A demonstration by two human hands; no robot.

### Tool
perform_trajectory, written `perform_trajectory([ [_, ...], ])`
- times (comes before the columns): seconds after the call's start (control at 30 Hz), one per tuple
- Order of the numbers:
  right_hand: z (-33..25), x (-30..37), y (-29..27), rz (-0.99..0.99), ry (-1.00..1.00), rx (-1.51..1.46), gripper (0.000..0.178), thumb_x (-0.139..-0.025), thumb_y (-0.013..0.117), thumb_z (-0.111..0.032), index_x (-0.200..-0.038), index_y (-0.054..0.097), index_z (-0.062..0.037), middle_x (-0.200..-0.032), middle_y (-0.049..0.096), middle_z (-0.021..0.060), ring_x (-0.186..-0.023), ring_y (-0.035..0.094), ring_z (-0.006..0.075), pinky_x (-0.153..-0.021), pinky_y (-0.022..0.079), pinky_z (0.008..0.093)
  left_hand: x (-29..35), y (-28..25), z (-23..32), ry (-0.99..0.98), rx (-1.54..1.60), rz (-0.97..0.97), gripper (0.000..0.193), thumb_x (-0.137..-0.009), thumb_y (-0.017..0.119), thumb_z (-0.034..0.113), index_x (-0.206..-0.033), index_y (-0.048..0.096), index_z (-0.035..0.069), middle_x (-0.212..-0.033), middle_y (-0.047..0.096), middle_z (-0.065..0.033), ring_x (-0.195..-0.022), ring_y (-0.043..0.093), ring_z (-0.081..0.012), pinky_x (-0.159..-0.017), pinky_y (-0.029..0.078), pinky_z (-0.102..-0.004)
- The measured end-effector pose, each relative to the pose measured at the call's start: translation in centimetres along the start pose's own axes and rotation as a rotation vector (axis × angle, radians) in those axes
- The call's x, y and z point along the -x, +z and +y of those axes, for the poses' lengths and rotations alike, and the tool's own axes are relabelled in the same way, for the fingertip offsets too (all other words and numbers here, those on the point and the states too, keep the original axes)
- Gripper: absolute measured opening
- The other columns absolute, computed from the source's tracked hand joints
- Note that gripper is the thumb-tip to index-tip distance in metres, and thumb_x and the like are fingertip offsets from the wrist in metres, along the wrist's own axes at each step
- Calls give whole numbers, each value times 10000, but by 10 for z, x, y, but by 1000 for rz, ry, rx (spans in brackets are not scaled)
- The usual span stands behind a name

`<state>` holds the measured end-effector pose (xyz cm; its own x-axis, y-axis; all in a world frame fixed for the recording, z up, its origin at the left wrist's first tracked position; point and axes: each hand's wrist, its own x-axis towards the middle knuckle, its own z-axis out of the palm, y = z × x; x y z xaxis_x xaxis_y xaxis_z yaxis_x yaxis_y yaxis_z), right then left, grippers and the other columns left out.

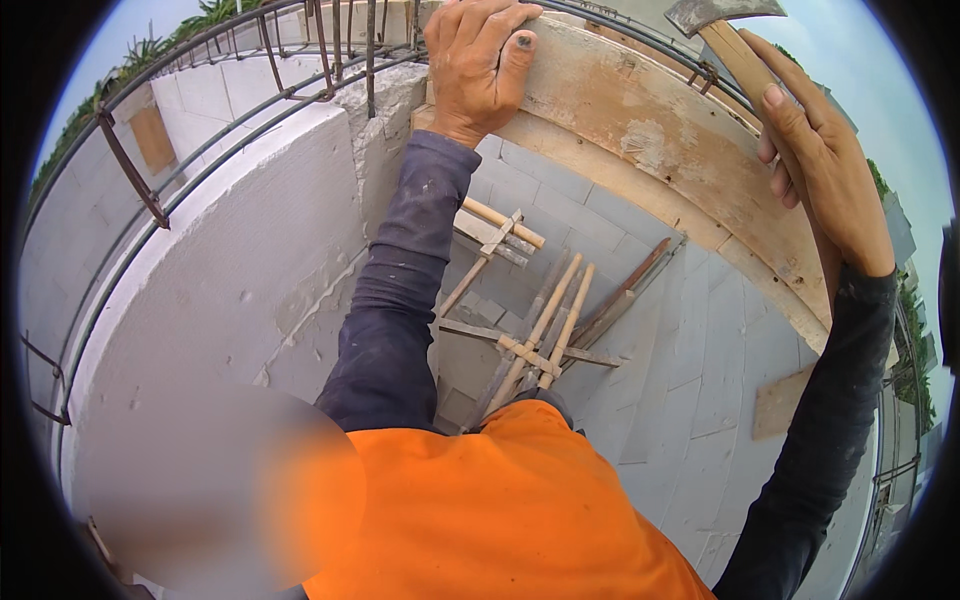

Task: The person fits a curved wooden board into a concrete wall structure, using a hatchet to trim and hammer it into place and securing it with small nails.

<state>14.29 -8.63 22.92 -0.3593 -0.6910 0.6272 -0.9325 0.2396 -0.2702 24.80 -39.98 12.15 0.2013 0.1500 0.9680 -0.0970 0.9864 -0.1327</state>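
My left hand (480, 62) rests on the top edge of a wooden formwork board (610, 90), its fingers curled over the rim and the thumb lying along the near face. Beside it the board meets the rough end of a white block wall (230, 230). At the upper right, my right hand (825, 165) is raised with its fingers around the wooden handle of a hammer (745, 65). The hammer's worn metal head is up, apart from the board. The handle's lower part runs down along my right wrist.
Steel rebar (270, 105) runs along the wall tops, with upright bars near my left hand. Below stand wooden poles and crosspieces (535, 345) tied into a scaffold. A grey block wall (690, 370) curves down at the right, with a small wooden board (782, 403) against it.
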Motion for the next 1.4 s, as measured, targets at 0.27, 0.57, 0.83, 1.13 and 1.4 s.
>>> perform_trajectory([
  [0.27, -19, -33, 8, -147, -50, 233, 550, -1068, 530, -528, -1516, 566, -211, -704, 478, -23, -484, 428, 54, -439, 409, 196, 4, 4, -6, -50, 42, 33, 283, -958, 573, 232, -1092, 739, 46, -1068, 694, -149, -1065, 609, -359, -981, 426, -462],
  [0.57, -46, -41, -20, -323, 84, 154, 429, -988, 646, -244, -1349, 630, -14, -823, 635, 42, -649, 578, 116, -593, 511, 269, 13, 14, -26, 58, 74, 88, 346, -1042, 520, 276, -1186, 765, 78, -1160, 740, -95, -1153, 625, -308, -1065, 419, -452],
  [0.83, 20, 59, -48, 118, -14, -87, 508, -979, 675, -451, -1231, 676, -10, -870, 680, 131, -708, 640, 243, -659, 532, 356, 0, -3, 2, 137, -137, -104, 432, -1058, 468, 225, -1326, 690, -30, -1351, 699, -175, -1340, 575, -345, -1212, 355, -484],
  [1.13, 28, 290, -40, 648, 842, -534, 247, -881, 787, -244, -980, 703, -33, -841, 677, 30, -783, 621, 125, -717, 510, 314, -69, 102, 343, -59, 1484, -127, 421, -984, 730, 157, -1360, 604, 17, -1207, 711, -183, -1198, 652, -312, -1032, 526, -447],
  [1.4, -13, 362, -77, 1140, 961, -215, 203, -867, 802, -199, -870, 714, -16, -676, 628, 0, -567, 568, 81, -515, 443, 256, -252, 189, 598, 483, 1820, -634, 317, -980, 633, 230, -1203, 750, 40, -1067, 782, -165, -937, 736, -233, -874, 575, -382],
])
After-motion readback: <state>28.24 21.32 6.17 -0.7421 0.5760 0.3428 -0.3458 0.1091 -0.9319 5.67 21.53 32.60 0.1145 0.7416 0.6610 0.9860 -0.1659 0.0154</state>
